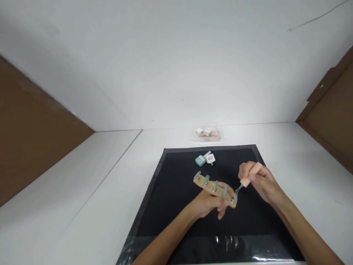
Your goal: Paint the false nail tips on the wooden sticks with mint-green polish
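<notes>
My left hand [211, 202] is closed around a wooden strip [211, 186] that carries several upright false nails [206, 180], pale green in colour. The strip is held tilted above the black mat, its right end lower. In my right hand [259, 180] is a nail polish brush with a peach cap [252, 173], pinched between the fingers. Its dark green bristle tip [239, 188] touches or almost touches the nail at the strip's right end. Past the strip lie a green polish bottle [200, 160] and a white box-like piece [210, 158] with a purple mark.
A black mat [176, 198] under a clear sheet covers the middle of the white table [91, 184]. Behind it lies a clear plastic bag [208, 133] holding white and peach pieces. Brown panels [35, 129] stand at both sides, and a white wall [176, 66] rises at the back.
</notes>
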The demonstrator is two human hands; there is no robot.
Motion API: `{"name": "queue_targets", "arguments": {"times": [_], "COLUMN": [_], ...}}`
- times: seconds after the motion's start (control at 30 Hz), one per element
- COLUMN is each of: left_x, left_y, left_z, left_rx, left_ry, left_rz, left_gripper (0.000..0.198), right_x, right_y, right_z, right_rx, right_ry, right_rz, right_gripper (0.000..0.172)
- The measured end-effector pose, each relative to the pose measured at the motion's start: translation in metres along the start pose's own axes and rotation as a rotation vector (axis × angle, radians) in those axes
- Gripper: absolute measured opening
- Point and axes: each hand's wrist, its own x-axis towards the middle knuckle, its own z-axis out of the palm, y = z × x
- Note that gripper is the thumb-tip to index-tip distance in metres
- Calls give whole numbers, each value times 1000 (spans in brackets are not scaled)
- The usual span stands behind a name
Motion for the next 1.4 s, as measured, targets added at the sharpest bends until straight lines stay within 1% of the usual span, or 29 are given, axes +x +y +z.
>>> {"name": "queue_targets", "arguments": {"times": [0.13,0.2,0.3,0.37,0.43,0.5,0.57,0.63,0.7,0.77,0.8,0.83,0.9,1.0,1.07,1.13,1.23,1.3,1.4], "left_x": [1,1,1,1,1,2,2,2,2,2,2,2,2,2,3,3,3,3,3], "left_y": [2,2,1,0,0,-1,-1,-1,-2,-3,-3,-3,-2,-2,-3,-4,-4,-3,-1], "left_z": [1,2,1,0,-1,-2,-2,-3,-4,-5,-5,-5,-6,-6,-7,-8,-9,-8,-6], "left_rx": [36,44,55,61,68,79,83,81,82,87,90,90,88,92,112,140,169,184,203], "left_ry": [20,31,38,31,21,15,15,16,21,25,25,25,22,11,-3,-3,9,15,20], "left_rz": [-27,-32,-27,-26,-28,-25,-24,-25,-33,-43,-46,-47,-40,-26,-22,-32,-67,-77,-67], "left_gripper": [39,39,37,37,37,37,37,37,38,39,40,40,39,36,34,32,33,32,30], "right_x": [0,0,0,1,1,1,3,5,6,6,6,5,4,4,6,8,8,7,7], "right_y": [2,2,2,2,2,1,-1,-3,-4,-2,0,1,3,2,0,-1,0,1,0], "right_z": [0,-2,-4,-4,-1,2,5,5,3,1,0,0,1,4,4,3,1,1,3], "right_rx": [-11,-72,-148,-154,-128,-115,-144,-195,-230,-223,-203,-178,-140,-177,-249,-306,-302,-257,-225], "right_ry": [-110,-91,0,28,3,-55,-79,-34,50,117,130,127,80,5,15,63,107,74,-26], "right_rz": [28,49,77,83,77,74,83,86,81,79,79,80,77,75,90,104,93,83,93], "right_gripper": [24,24,23,24,27,31,31,29,29,29,29,31,33,34,32,31,32,34,36]}}
